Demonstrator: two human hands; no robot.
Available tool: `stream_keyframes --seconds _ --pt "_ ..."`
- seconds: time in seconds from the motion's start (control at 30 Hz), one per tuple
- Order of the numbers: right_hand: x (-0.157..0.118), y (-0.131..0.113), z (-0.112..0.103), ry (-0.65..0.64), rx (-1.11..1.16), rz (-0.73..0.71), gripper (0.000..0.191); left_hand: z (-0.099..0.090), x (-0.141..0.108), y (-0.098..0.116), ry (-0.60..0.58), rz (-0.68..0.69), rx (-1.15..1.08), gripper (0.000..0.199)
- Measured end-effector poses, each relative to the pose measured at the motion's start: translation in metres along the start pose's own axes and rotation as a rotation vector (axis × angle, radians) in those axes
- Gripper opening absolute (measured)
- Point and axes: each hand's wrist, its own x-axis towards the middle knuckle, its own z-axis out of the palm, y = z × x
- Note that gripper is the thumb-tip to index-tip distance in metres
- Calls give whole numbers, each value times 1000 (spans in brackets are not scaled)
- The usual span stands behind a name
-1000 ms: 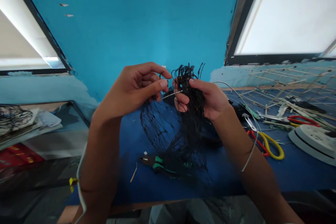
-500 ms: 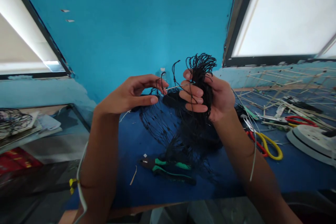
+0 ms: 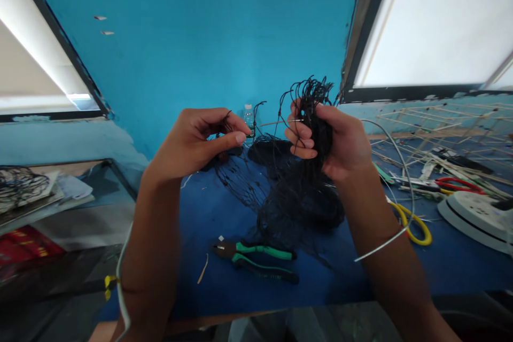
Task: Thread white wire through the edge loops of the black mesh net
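Left hand (image 3: 196, 140): thumb and forefinger, apart half a second earlier, now narrowed on strands of black netting (image 3: 322, 139). Right hand (image 3: 348, 136) grips its bunched end above the blue table (image 3: 200, 214); remainder trails toward front edge. Wire (image 3: 276, 123) tip now clear of left fingers, apparently free to take loops.

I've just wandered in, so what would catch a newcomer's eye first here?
Probably the tangle of black netting at the centre, bunched in the person's right hand, with strands running across to the left hand. Behind it, the bright blue wall fills the space between two windows. Below the netting, green-handled pliers stand out on the dark blue tabletop.
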Motion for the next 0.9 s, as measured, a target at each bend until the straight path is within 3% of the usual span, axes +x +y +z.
stream_keyframes --seconds 0.27,0.43,0.67,0.9 --pt "1 -2 -4 -61 45 141 20 1 -3 9 64 73 155 14" --pt "2 -1 -6 -153 96 253 27 5 -1 8 93 88 90 15" --pt "7 6 -11 -337 82 331 41 10 0 12 19 -11 -63 19" --pt "7 8 -9 -210 -2 204 45 7 0 10 -71 -36 -151 25"
